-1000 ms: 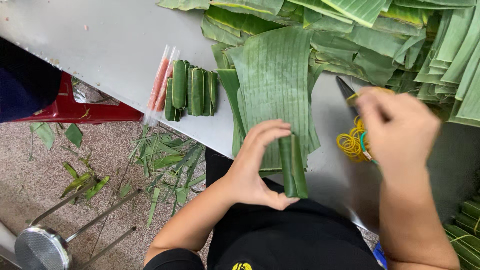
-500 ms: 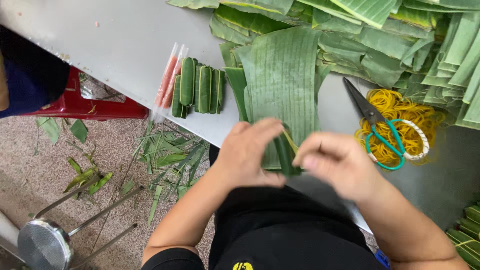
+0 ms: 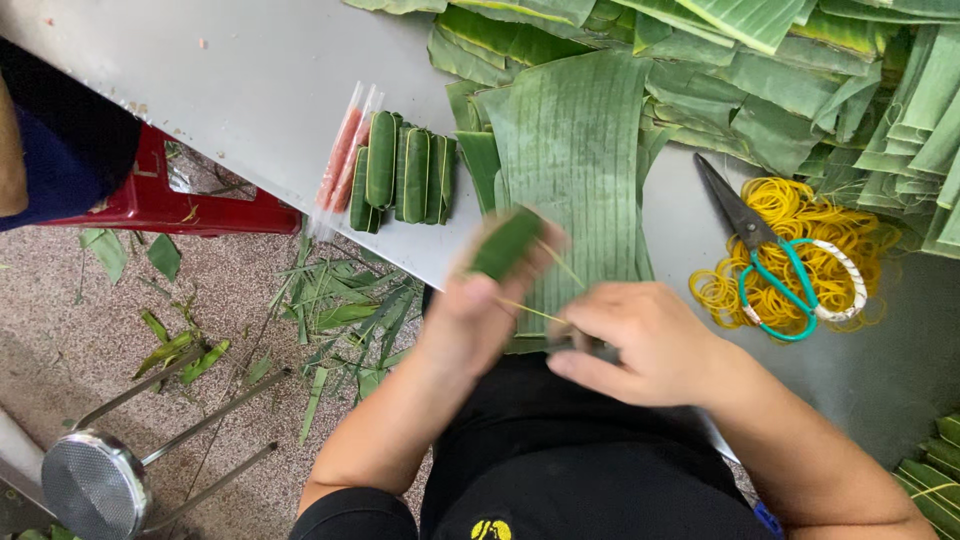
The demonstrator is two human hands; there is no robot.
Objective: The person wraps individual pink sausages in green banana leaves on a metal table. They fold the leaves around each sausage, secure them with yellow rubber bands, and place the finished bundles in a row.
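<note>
Food-wrapping workshop; banana leaves [image 3: 570, 150] heaped; rubber bands [image 3: 790, 215] piled

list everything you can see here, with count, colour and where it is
leaf-wrapped roll: one, green, held in the left hand
rubber band: one, yellow, stretched between the two hands
finished wrapped rolls: several, green, side by side on the table
plastic-sleeved sticks: two, pinkish orange, left of the finished rolls
banana leaves: many, green, flat sheet in front, heap behind
loose rubber bands: a pile, yellow, right part of the table
scissors: one, dark blades, teal and white handles, on the pile
table: one, grey
stool: one, red, beside the table
metal stool: one, silver, lower left
leaf scraps: many, green, on the floor
left hand: gripping the roll
right hand: pulling the band
</note>
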